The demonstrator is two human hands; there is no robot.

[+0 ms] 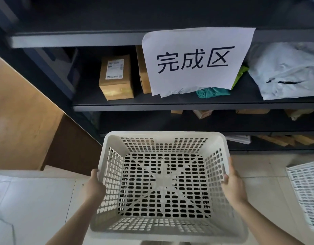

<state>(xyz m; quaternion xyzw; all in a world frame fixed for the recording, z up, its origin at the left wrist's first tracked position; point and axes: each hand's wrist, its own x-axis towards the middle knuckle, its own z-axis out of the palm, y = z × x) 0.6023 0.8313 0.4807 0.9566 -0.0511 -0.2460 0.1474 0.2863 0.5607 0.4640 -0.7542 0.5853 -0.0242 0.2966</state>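
Observation:
A white perforated plastic basket with nothing inside it is held in front of a dark shelving unit, above a pale tiled floor. My left hand grips its left rim, fingers curled over the edge. Gripping the right rim is my right hand, its thumb inside the wall. Both forearms reach up from the bottom of the view.
The dark metal shelf carries brown cardboard boxes, a green bag and grey mailer bags. A white paper sign with dark characters hangs from the upper shelf. A second white basket lies at right. A wooden panel stands at left.

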